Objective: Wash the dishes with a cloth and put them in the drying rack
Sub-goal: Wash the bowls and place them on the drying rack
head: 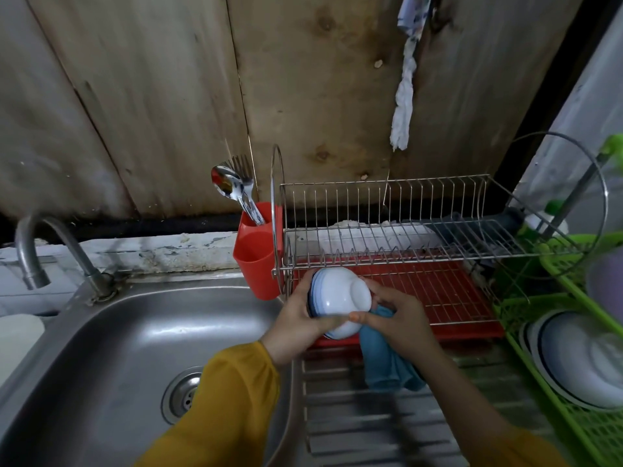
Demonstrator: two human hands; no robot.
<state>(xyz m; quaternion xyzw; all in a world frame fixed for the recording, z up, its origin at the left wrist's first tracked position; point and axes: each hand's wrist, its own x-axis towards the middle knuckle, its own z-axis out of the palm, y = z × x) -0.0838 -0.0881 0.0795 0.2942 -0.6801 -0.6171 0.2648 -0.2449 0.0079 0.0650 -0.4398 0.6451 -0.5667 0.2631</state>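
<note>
Both hands are up in front of the rack, and I see them from the head camera. Left hand (296, 318) grips the bowl (340, 298), with its fingers curled round the rim. Right hand (397, 315) holds the cloth (384, 358). Its fingers are bent round the cloth and press it on the bowl's side, and its thumb lies along the bowl.

The bowl is white with blue rings near the rim. It is tipped over, so its bottom points at the right hand. It is in the air, low by the left end of the rack (404, 230), over the front edge of the red tray (438, 291). It is not in the rack. The blue cloth hangs down from the right hand over the ribbed board (371, 426).

I see nothing on the wire rack's top shelf. A red cup (259, 244) hangs on its left end, with spoons and forks (236, 190) standing in it. The sink (135, 332) is on the left, with the tap (37, 251) behind it. A green basket (519, 352) is on the right, and plates (580, 362) lean in it. A rag (404, 96) hangs on the wood wall.
</note>
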